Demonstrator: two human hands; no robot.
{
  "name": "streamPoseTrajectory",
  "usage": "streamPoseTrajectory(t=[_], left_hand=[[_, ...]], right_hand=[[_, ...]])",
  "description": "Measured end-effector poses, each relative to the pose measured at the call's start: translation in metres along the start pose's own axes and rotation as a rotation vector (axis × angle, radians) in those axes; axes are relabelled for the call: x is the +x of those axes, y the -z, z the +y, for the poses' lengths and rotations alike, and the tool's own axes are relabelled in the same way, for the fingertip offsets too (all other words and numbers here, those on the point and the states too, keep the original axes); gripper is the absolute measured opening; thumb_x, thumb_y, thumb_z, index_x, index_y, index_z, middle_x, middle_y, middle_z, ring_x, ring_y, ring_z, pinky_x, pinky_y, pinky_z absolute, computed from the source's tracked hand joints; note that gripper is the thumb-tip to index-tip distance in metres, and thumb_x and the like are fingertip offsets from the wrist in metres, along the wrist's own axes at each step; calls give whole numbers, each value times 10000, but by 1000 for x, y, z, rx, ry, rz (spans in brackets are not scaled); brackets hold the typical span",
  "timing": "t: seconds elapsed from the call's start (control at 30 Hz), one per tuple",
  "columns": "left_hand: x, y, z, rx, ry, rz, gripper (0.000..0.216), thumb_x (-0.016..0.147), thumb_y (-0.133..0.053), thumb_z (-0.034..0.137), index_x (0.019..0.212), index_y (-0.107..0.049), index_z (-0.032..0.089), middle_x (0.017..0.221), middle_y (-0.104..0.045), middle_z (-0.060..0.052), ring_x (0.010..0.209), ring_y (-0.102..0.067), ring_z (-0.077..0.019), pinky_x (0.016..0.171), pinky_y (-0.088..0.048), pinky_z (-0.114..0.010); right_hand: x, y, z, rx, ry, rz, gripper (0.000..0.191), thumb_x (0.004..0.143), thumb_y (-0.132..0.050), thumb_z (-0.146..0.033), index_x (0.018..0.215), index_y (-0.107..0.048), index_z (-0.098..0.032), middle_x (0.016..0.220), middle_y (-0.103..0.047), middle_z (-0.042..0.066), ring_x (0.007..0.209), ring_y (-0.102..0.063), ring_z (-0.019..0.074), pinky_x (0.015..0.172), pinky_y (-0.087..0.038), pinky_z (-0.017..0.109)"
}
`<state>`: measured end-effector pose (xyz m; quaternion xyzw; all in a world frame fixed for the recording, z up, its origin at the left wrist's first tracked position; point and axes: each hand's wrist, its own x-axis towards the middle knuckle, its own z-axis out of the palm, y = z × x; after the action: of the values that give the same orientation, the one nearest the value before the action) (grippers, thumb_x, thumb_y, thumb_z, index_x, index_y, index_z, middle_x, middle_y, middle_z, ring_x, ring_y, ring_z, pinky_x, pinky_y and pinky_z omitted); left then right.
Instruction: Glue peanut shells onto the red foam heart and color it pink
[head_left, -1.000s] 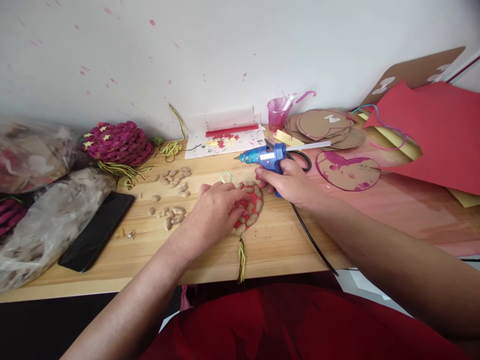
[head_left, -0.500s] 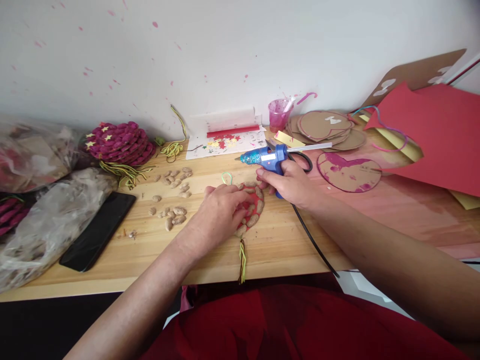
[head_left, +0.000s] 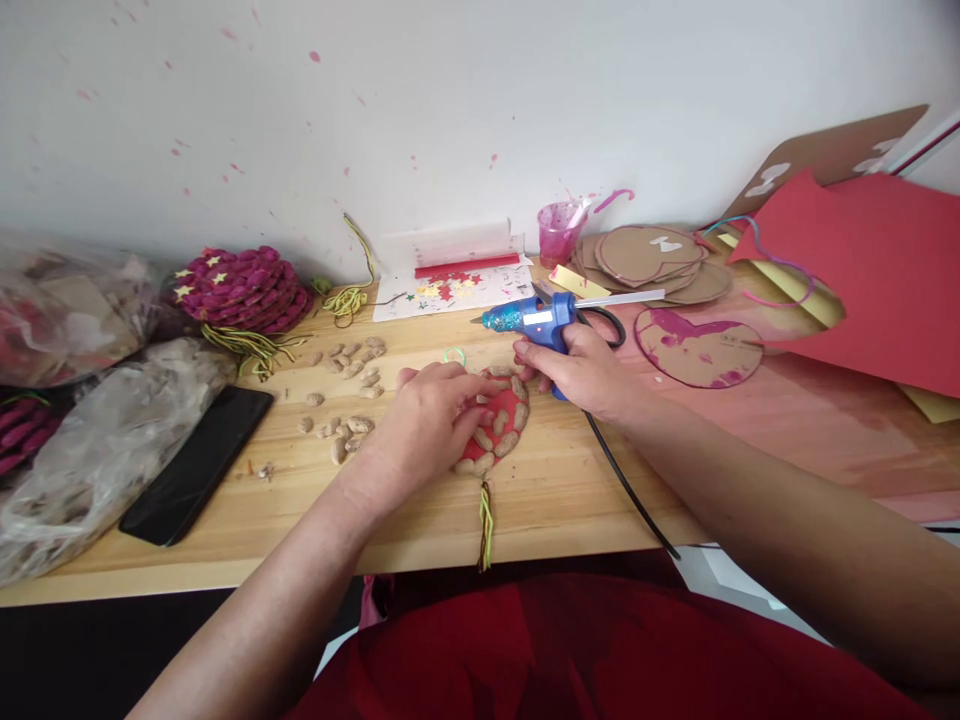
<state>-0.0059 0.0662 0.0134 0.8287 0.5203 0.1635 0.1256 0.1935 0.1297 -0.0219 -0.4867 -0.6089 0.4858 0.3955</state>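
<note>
My right hand (head_left: 581, 370) grips a blue hot glue gun (head_left: 536, 320) with its nozzle pointing left, just above a red disc (head_left: 501, 418) covered with peanut shells. My left hand (head_left: 424, 420) lies over the left part of that disc, fingers curled down and pressing on the shells. A green and brown yarn tassel (head_left: 484, 520) hangs from the disc's near edge. A green loop (head_left: 453, 354) shows at its far edge. The gun's black cord (head_left: 630, 490) runs off the table's front.
Loose peanut shells (head_left: 346, 400) lie left of the disc. A black phone (head_left: 196, 462) and plastic bags (head_left: 97, 450) sit at the left. Purple shell ornaments (head_left: 240, 290), a sticker sheet (head_left: 450, 285), a pink cup (head_left: 556, 232), scissors (head_left: 604, 322), cardboard circles (head_left: 697, 345) and red paper (head_left: 862, 270) line the back and right.
My left hand has slid slightly left on the disc, uncovering more of the shells. The glue gun and my right hand have stayed in place.
</note>
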Motion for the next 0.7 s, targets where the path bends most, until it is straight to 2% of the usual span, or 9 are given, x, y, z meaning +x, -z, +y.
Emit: streamPoseTrajectory(t=[0.2,0.43,0.57,0.7], left_hand=[[12,2,-9,102,65,53,214,899,-611,165,996,-781,251,920,-715,-53,868,-660,-232,877,-434,-423],[21,-8,-11,113,22,60,215,906,-589,159,972,-772,251,935,-702,-57,923,-649,-236,876,-433,-415],[23,-12,-12,109,25,65,208,919,-592,159,967,-773,249,953,-700,-63,951,-641,-251,890,-424,-434],[24,-14,-12,112,45,47,209,920,-601,150,973,-776,251,953,-701,-58,950,-643,-252,878,-416,-431]], right_hand=[[0,-1,-4,51,-66,8,139,868,-707,-297,813,-663,-178,703,-703,32,590,-661,139,472,-491,229],[0,0,-3,26,-65,-3,175,875,-695,-322,782,-662,-177,674,-698,27,508,-588,109,453,-466,228],[-1,1,-1,15,-47,-7,171,876,-687,-336,811,-680,-177,688,-704,37,575,-633,143,471,-493,241],[-1,1,-4,0,-70,-2,161,881,-681,-311,808,-675,-168,683,-698,31,557,-611,128,475,-493,233]])
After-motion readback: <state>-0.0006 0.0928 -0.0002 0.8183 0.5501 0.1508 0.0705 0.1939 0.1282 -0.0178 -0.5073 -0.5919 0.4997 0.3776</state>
